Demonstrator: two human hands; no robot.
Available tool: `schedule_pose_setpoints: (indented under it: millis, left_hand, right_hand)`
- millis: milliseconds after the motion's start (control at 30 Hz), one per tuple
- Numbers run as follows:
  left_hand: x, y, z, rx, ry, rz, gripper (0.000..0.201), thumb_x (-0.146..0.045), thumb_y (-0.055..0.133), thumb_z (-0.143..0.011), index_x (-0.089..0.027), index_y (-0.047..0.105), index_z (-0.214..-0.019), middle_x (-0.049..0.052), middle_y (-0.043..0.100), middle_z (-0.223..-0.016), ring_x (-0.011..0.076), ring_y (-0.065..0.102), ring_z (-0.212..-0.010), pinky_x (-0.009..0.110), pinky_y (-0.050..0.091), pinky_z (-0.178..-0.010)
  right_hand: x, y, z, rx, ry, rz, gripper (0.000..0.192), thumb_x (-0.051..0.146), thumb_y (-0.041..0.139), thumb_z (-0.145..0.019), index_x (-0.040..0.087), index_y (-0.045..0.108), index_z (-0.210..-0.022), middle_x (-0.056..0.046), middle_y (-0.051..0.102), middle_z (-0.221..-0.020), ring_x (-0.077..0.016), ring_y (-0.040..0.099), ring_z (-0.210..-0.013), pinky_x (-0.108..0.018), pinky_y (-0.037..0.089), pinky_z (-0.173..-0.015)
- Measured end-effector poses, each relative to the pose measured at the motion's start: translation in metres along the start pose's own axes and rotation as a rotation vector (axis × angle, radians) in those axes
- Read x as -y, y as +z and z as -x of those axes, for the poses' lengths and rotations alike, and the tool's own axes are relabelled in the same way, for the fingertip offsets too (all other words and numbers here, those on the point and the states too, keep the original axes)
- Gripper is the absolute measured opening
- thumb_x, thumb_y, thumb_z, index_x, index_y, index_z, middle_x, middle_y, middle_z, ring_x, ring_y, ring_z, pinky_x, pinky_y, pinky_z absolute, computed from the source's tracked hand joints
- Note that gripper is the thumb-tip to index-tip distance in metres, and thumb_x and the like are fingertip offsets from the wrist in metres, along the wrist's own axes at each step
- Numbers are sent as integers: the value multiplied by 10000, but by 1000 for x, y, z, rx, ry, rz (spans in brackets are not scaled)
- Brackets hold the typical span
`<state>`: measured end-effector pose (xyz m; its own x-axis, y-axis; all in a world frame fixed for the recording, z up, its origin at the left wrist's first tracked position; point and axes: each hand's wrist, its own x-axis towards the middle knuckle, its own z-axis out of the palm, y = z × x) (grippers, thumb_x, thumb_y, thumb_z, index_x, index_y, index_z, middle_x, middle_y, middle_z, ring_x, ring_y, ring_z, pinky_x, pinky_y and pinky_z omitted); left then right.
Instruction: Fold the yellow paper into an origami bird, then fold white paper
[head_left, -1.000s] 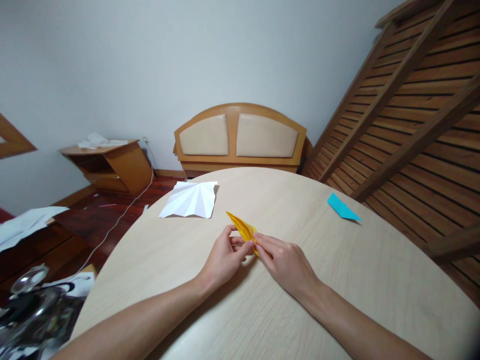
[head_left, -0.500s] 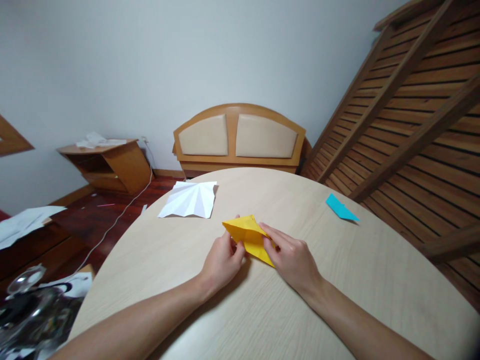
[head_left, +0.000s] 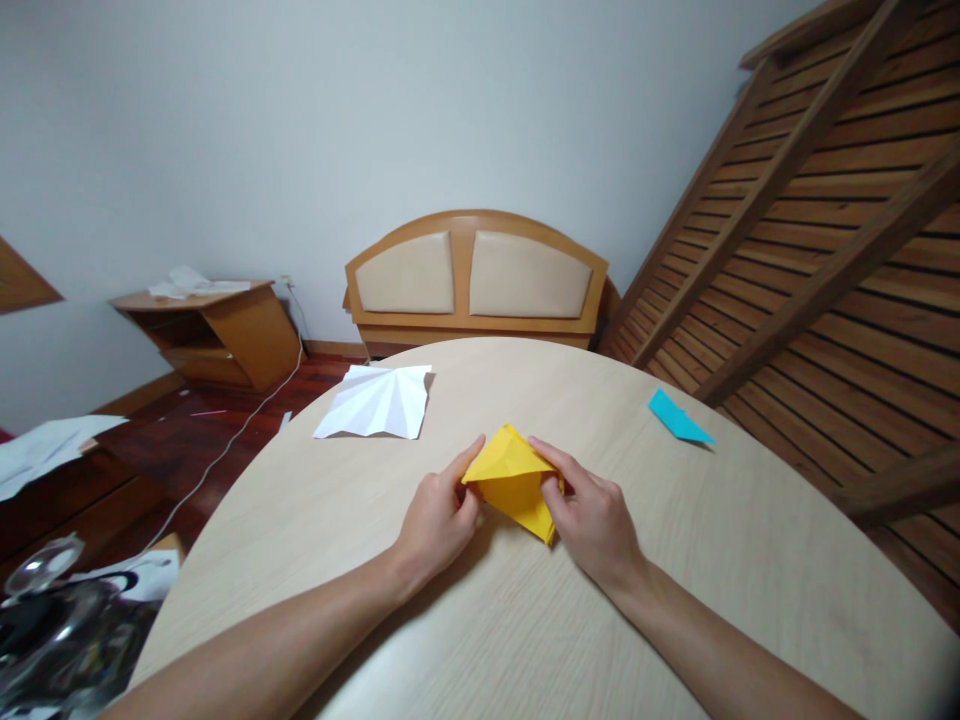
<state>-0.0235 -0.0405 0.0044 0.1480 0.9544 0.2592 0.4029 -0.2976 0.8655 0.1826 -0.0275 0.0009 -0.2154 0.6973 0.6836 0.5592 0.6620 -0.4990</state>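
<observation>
A folded sheet of yellow paper (head_left: pixel 514 485) is held between both hands over the round table (head_left: pixel 420 650). Its upper flap bulges, and a pocket gapes below the flap. My left hand (head_left: pixel 442 510) pinches the paper's left corner, thumb below and index finger along the edge. On the right side, my right hand (head_left: pixel 592 505) grips the paper with its thumb inside the pocket and its index finger on the outer top edge. Farther off lie a creased white sheet (head_left: pixel 375 402) at the left and a small folded blue paper (head_left: pixel 679 417) at the right.
Beyond the table stands a wooden headboard (head_left: pixel 476 275) with padded panels. A slatted wooden frame (head_left: pixel 840 270) leans at the right. To the left are a low cabinet (head_left: pixel 255 335), a white cable (head_left: pixel 232 440) on the floor and a glass-like clutter (head_left: pixel 60 610).
The yellow paper has turned and its flap has been pushed wider, the left corner drawn in. My left fingers have slid to that corner; my right thumb has moved into the pocket.
</observation>
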Motion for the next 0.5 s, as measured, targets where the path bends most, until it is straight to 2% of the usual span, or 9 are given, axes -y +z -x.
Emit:
schedule_pose_setpoints:
  millis: [67, 133, 200, 300, 367, 433, 500]
  left_hand:
    - [-3, 1, 2, 62, 27, -2, 551, -177, 499, -888, -170, 533, -1438, 72, 757, -917, 164, 624, -637, 269, 477, -644]
    - [-6, 0, 4, 118, 45, 23, 580, -206, 523, -896, -187, 479, -1474, 86, 759, -992, 178, 657, -678, 280, 497, -653]
    - [-7, -2, 6, 168, 80, 119, 605, -253, 560, -895, -191, 446, -1486, 124, 736, -1135, 222, 701, -831, 326, 530, -757]
    - [-4, -6, 6, 180, 92, 347, 514, -394, 554, -923, -180, 526, -1390, 177, 633, -1345, 312, 660, -1117, 411, 510, -908]
    - [-2, -9, 1, 102, -24, 481, 489, -492, 533, -938, -175, 576, -1307, 193, 599, -1385, 337, 648, -1150, 411, 516, -869]
    - [0, -11, -5, 24, -185, 574, 532, -555, 570, -921, -166, 593, -1283, 206, 621, -1352, 326, 668, -1112, 382, 522, -812]
    - [2, -11, -11, 28, -260, 635, 586, -583, 674, -856, -146, 637, -1244, 212, 673, -1267, 307, 676, -1078, 343, 521, -775]
  right_hand:
    - [-1, 0, 1, 6, 18, -13, 489, 81, 474, -947, 288, 565, -1381, -24, 691, -1316, -208, 730, -1079, -377, 625, -957]
    - [-3, 0, 1, 18, 16, -36, 482, 68, 461, -949, 298, 577, -1357, -10, 668, -1353, -199, 697, -1148, -379, 599, -999]
    - [-7, -1, 0, 30, 8, -60, 472, 47, 443, -948, 301, 599, -1313, 1, 651, -1378, -188, 655, -1216, -388, 559, -1053]
    - [-13, -5, -1, 61, -28, -95, 451, 28, 431, -942, 293, 613, -1258, -1, 663, -1363, -173, 646, -1227, -384, 551, -1056]
    - [-16, -9, -2, 90, -83, -122, 435, 16, 428, -934, 281, 619, -1221, -10, 682, -1335, -165, 655, -1213, -372, 562, -1036]
    - [-17, -11, -2, 113, -149, -141, 424, 1, 429, -923, 273, 627, -1181, -20, 700, -1307, -161, 669, -1192, -361, 572, -1012]
    - [-16, -13, -3, 127, -209, -153, 409, -2, 451, -913, 273, 636, -1152, -24, 718, -1276, -158, 691, -1151, -342, 589, -968]
